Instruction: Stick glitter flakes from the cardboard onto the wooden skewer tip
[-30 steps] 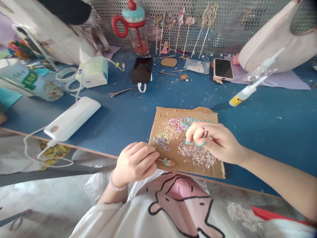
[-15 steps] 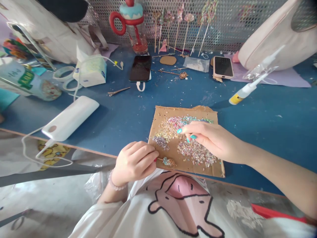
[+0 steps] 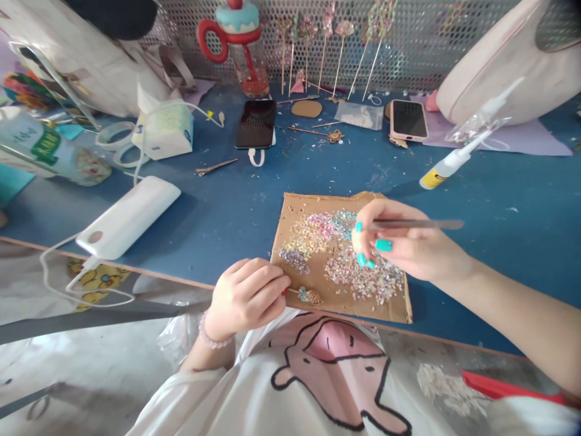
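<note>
A brown cardboard sheet [image 3: 297, 204] lies at the near edge of the blue table, strewn with pastel chips [image 3: 363, 280]. My left hand [image 3: 245, 297] is closed in a pinch on a thin stick whose small ornament [image 3: 310, 296] rests on the cardboard's near edge. Over the chips, my right hand [image 3: 408, 245] is curled shut on grey metal tweezers [image 3: 417, 224] that lie level, their far end pointing right.
A white power bank [image 3: 129, 215] with its cable lies left. Behind are a tissue pack [image 3: 166, 128], tape rings [image 3: 113, 134], two phones [image 3: 255, 123] [image 3: 407, 120], a glue bottle [image 3: 447, 165], sticks with ornaments against the mesh wall [image 3: 336, 54], and a white bag [image 3: 503, 66] at right.
My right hand has risen off the chips and turned; the tweezers now show level in it, pointing right. My left hand has kept still on the stick.
</note>
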Demonstrator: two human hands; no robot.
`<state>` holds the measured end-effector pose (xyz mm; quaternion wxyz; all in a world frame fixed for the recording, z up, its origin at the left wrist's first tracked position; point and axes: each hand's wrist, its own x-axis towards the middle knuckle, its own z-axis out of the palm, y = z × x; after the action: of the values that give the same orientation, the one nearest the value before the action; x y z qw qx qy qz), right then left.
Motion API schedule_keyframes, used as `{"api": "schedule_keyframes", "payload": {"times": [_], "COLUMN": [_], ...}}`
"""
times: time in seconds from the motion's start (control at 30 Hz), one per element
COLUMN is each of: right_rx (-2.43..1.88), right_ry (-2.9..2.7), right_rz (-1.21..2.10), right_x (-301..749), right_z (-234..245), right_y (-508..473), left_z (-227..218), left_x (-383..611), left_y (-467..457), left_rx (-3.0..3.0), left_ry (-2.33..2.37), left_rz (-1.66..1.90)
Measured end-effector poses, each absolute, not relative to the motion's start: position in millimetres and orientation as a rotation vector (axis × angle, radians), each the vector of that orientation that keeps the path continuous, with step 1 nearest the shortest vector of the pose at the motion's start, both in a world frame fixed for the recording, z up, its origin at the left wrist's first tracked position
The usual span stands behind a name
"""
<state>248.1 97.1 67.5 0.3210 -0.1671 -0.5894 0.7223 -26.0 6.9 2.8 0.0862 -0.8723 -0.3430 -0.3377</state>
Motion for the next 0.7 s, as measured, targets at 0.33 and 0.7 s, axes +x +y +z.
{"api": "schedule_keyframes", "payload": {"times": [0.33, 0.7], "right_rx": [-0.457, -0.491], "right_ry": [-2.672, -2.851], "right_rz": [1.427, 1.313], "right_x": [259.6, 255.0], "right_z": [78.0, 73.4], "right_y": [97.2, 89.9], "left_z": [5.2, 4.0], "left_x": [-24.6, -26.0], "left_y": [6.9, 5.9], "left_rx": [-2.602, -2.612], "left_ry": [-1.019, -1.016], "left_rz": [-1.005, -1.016]}}
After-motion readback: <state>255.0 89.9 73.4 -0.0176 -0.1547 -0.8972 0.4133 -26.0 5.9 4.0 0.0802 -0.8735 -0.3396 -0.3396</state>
